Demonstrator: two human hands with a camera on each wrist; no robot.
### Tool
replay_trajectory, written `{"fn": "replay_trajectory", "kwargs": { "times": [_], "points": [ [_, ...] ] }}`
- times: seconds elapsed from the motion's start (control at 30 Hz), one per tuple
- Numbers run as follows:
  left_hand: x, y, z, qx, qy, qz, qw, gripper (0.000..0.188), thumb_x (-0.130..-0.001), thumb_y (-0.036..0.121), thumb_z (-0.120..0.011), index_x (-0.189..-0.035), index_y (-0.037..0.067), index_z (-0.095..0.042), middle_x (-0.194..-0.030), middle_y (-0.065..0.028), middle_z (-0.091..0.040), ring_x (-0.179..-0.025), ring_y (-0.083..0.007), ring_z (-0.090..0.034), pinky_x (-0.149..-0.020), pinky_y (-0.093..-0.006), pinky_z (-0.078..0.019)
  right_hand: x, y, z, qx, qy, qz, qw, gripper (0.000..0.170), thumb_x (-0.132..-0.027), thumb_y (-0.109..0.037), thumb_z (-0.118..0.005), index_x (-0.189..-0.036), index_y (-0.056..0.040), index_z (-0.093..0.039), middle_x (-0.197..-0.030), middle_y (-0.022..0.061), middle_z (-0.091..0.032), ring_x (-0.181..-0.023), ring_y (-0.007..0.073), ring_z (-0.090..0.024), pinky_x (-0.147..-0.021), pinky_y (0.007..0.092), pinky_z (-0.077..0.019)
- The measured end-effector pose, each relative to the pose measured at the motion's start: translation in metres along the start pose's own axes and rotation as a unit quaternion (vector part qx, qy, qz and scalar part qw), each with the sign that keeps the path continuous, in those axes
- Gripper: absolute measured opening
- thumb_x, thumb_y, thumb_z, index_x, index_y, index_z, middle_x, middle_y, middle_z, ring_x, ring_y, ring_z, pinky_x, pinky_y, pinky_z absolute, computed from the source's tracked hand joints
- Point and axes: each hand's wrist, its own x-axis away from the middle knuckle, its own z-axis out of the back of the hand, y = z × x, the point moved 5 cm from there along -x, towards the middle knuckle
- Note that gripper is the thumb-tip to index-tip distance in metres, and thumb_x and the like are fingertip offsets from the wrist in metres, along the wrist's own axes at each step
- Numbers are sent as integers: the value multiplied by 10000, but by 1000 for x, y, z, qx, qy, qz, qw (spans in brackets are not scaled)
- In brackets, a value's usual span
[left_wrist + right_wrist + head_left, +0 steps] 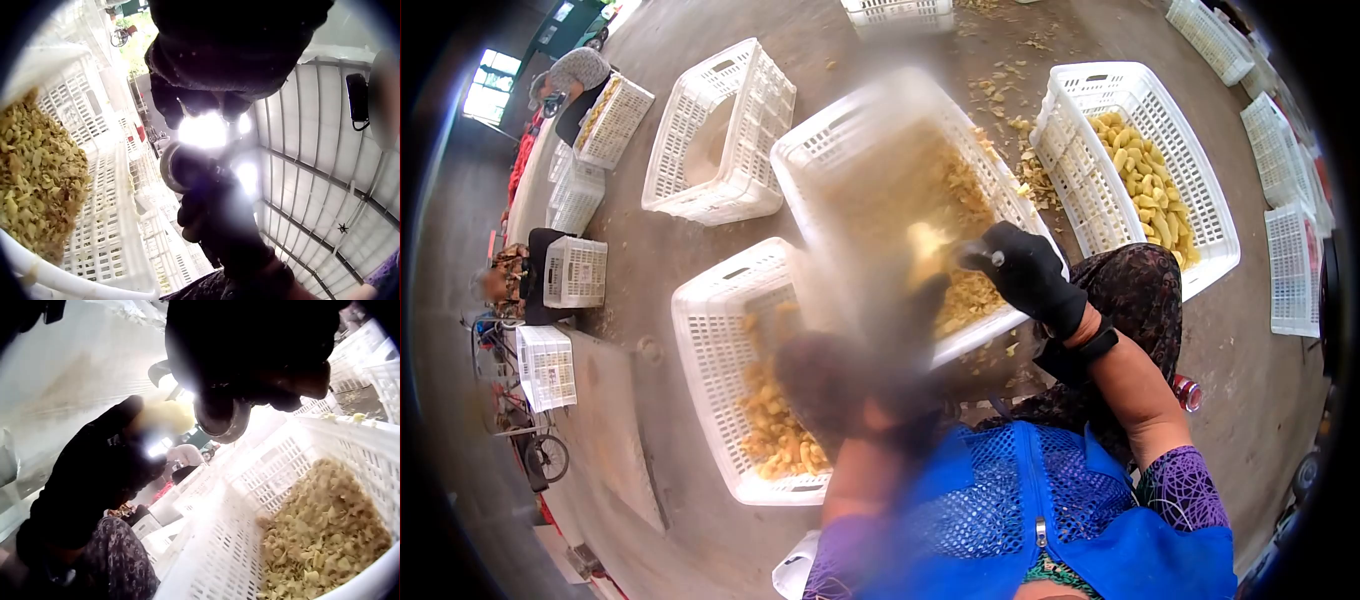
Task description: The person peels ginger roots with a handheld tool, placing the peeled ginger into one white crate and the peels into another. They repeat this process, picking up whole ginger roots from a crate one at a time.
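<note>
Both hands wear black gloves and meet over the middle white crate (795,160). My left hand (103,462) grips a pale yellow, peeled-looking piece (169,415); in the head view this hand is badly blurred. My right hand (1027,275) holds a small hand tool with a round metal ring (240,425) at its end and a curved metal part (157,374). The ring stands close beside the yellow piece. Yellowish peelings (325,531) lie heaped in the crate below. Much of the tool is hidden by the right glove.
A crate (1205,175) to the right holds smooth yellow pieces (1140,170). At front left, another crate (700,340) contains rougher yellow pieces (775,430). A further crate (670,150) stands at back left. Scraps (1010,75) litter the floor. Other people (580,75) sit among crates at far left.
</note>
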Motion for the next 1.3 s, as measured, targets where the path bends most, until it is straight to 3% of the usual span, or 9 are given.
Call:
{"fn": "replay_trajectory", "kwargs": {
  "times": [0.1,0.23,0.57,0.97,1.07,1.17,1.2,1.23,1.3],
  "points": [
    [0,-2,-4,-11,-4,-10,1000,348,-793,117,-638,-1097,-9,-526,-1001,-133,-560,-908,-250,-580,-796,-345,-470,-6,-30,8,36,-38,38,998,112,-778,-108,-652,-844,-103,-561,-717,105,-569,-634,319,-590,-532,383,-461],
    [0,2,-5,-25,-2,-25,999,345,-790,115,-639,-1091,-12,-530,-999,-136,-564,-906,-252,-581,-793,-346,-470,-10,-47,13,19,-4,92,996,114,-785,-126,-636,-859,-104,-552,-750,106,-557,-612,318,-581,-515,402,-447],
    [5,19,-14,-88,-28,-72,993,336,-782,108,-642,-1076,-20,-540,-992,-145,-573,-901,-257,-584,-788,-347,-470,-3,-22,-1,55,-16,80,995,154,-727,-18,-553,-857,-85,-505,-751,128,-520,-577,322,-566,-497,417,-446],
    [8,21,-8,-101,-13,-85,991,327,-773,101,-644,-1057,-30,-552,-983,-156,-585,-895,-264,-587,-782,-349,-470,2,13,-24,184,-40,47,981,80,-810,-127,-571,-865,-91,-525,-727,139,-540,-582,305,-586,-492,411,-448],
    [9,27,-8,-113,-3,-101,988,324,-770,99,-645,-1053,-32,-555,-981,-159,-588,-893,-266,-588,-780,-349,-470,-3,50,-21,101,-32,-109,988,124,-841,-193,-590,-827,-71,-572,-772,203,-616,-706,365,-609,-585,435,-474],
    [7,37,-11,-135,14,-131,982,322,-768,97,-646,-1048,-35,-558,-979,-161,-590,-892,-267,-589,-778,-349,-470,1,53,-28,9,-23,-135,991,80,-833,-145,-582,-846,-67,-599,-781,203,-616,-729,388,-597,-611,431,-479],
    [6,41,-12,-143,20,-142,979,321,-767,96,-646,-1047,-36,-559,-978,-162,-591,-891,-268,-589,-778,-349,-470,-1,49,-25,-6,7,-68,998,77,-827,-108,-571,-855,-49,-613,-709,167,-624,-604,319,-606,-535,382,-474],
    [6,47,-13,-153,27,-159,975,320,-766,96,-646,-1045,-36,-560,-977,-163,-592,-891,-268,-590,-777,-350,-470,-5,43,-20,-1,8,-70,998,77,-827,-108,-571,-855,-49,-613,-709,167,-624,-604,319,-606,-535,382,-474],
    [6,55,-15,-176,41,-189,965,319,-765,94,-647,-1042,-38,-561,-976,-165,-594,-890,-269,-590,-776,-350,-470,-15,31,-3,-239,33,-182,953,82,-818,-107,-591,-848,-32,-606,-614,75,-588,-467,179,-548,-431,299,-424]
  ]
}}
